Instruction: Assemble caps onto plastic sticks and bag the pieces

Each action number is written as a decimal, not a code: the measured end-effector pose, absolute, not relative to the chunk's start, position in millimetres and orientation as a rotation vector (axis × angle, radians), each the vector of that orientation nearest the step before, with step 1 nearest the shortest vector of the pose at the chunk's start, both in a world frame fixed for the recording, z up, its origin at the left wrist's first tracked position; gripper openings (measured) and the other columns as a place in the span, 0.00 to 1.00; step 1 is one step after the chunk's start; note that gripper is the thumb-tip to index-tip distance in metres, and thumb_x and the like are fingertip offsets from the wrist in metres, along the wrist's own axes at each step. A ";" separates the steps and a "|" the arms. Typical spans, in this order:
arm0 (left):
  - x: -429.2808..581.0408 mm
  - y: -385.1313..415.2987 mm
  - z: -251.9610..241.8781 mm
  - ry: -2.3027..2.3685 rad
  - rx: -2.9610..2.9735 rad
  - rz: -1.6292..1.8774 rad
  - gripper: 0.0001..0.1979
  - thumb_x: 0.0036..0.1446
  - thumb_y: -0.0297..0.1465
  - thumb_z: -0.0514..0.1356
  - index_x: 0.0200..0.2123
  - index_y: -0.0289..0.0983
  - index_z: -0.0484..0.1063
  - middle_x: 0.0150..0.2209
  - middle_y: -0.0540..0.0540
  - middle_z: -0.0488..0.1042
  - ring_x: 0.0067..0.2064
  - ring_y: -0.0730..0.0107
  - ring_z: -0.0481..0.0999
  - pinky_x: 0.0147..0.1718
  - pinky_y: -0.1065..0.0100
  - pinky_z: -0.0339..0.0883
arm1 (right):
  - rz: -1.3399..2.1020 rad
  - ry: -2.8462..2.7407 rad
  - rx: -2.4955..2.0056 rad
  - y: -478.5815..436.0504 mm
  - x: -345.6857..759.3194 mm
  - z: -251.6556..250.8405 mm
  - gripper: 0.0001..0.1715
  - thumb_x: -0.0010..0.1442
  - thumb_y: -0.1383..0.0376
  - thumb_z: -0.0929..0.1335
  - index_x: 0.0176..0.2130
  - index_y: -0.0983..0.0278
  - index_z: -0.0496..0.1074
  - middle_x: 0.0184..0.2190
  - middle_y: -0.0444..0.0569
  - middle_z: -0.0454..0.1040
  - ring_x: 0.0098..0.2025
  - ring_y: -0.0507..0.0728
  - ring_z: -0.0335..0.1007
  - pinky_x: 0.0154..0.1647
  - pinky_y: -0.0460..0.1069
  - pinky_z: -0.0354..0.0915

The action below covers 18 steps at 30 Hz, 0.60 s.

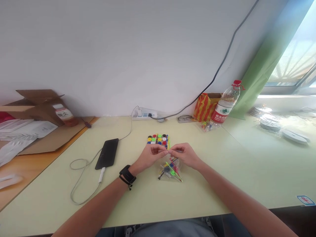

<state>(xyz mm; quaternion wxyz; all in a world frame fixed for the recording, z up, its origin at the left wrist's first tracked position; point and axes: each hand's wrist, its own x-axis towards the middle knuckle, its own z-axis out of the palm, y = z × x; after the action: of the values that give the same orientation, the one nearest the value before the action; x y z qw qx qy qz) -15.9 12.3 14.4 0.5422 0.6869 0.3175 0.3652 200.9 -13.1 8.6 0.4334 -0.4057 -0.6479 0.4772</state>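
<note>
My left hand (149, 157) and my right hand (187, 155) meet fingertip to fingertip above the middle of the table. Both pinch the upper edge of a small clear plastic bag (170, 171). Inside it show thin coloured sticks and round pieces in green, blue, red and yellow. Just behind my hands lie rows of coloured round caps (160, 138) with thin sticks among them; my fingers hide their near side. A black watch band sits on my left wrist.
A black phone (107, 153) with a charging cable lies to the left. A power strip (144, 114) rests by the wall. Right of it stand a striped bag (203, 108) and a large water bottle (225, 104). White discs (270, 122) are stacked far right; an open carton (37, 108) stands far left.
</note>
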 end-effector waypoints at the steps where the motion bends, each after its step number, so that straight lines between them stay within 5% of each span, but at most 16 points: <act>1: -16.9 13.9 13.2 0.764 1.628 0.865 0.12 0.57 0.38 0.71 0.37 0.34 0.84 0.34 0.43 0.82 0.35 0.68 0.78 0.37 0.69 0.72 | 1.174 -1.619 -1.023 -12.1 202.9 8.3 0.20 0.58 0.49 0.75 0.31 0.64 0.82 0.26 0.47 0.78 0.29 0.54 0.70 0.33 0.49 0.67; 9: -28.5 28.2 6.1 0.797 1.566 0.909 0.13 0.54 0.39 0.73 0.36 0.35 0.85 0.30 0.45 0.80 0.30 0.72 0.73 0.32 0.71 0.69 | 1.118 -1.607 -1.047 -1.0 227.8 8.5 0.19 0.57 0.50 0.76 0.29 0.64 0.81 0.24 0.46 0.75 0.27 0.53 0.66 0.30 0.49 0.65; 14: -29.4 28.6 6.5 0.803 1.575 0.941 0.12 0.55 0.38 0.72 0.36 0.35 0.85 0.28 0.46 0.79 0.30 0.73 0.72 0.32 0.72 0.68 | 1.236 -1.560 -0.953 -3.9 221.9 8.2 0.18 0.54 0.52 0.78 0.38 0.62 0.82 0.31 0.47 0.78 0.33 0.54 0.69 0.36 0.50 0.67; 18: -30.6 30.2 6.4 0.828 1.597 0.950 0.12 0.55 0.39 0.72 0.36 0.35 0.85 0.28 0.46 0.79 0.30 0.72 0.73 0.32 0.71 0.68 | 1.242 -1.504 -0.968 -3.6 218.9 3.9 0.17 0.55 0.52 0.77 0.37 0.63 0.84 0.28 0.47 0.77 0.30 0.53 0.66 0.33 0.50 0.66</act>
<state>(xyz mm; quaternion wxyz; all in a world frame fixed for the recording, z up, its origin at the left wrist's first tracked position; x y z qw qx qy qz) -30.6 30.2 6.4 0.5259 0.6677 0.3463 0.3971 218.9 -3.6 3.9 0.4636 -0.3937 -0.6122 0.5053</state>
